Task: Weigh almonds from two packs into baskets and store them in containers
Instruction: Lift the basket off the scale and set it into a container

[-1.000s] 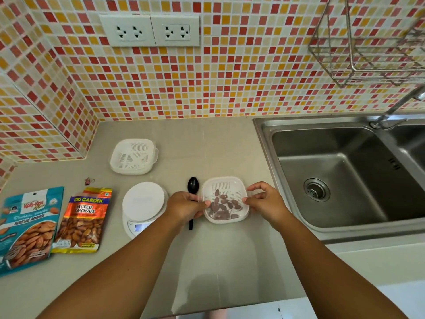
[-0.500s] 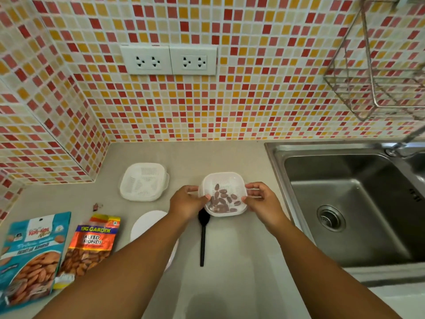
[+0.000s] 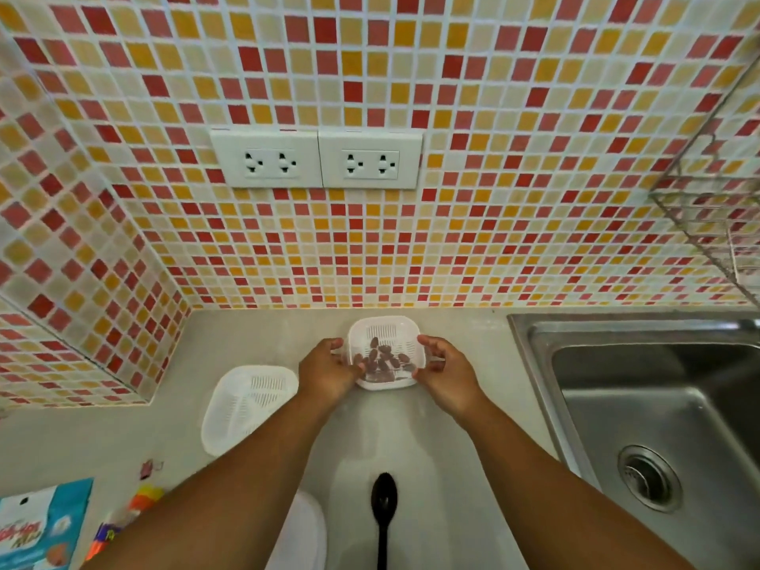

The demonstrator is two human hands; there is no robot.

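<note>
The left arm (image 3: 230, 487) covers most of the orange pack (image 3: 123, 516) and part of the white scale (image 3: 304, 532). The bottom edge cuts off the scale, the black spoon (image 3: 383, 512) to its right and the blue pack (image 3: 37, 528) far to its left. The words on both packs are too blurry to read.

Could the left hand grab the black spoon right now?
Probably not right away. The left hand is gripping the basket of almonds together with the right hand. The black spoon lies bare on the counter nearer the person, so nothing blocks it once that hand lets go.
</note>
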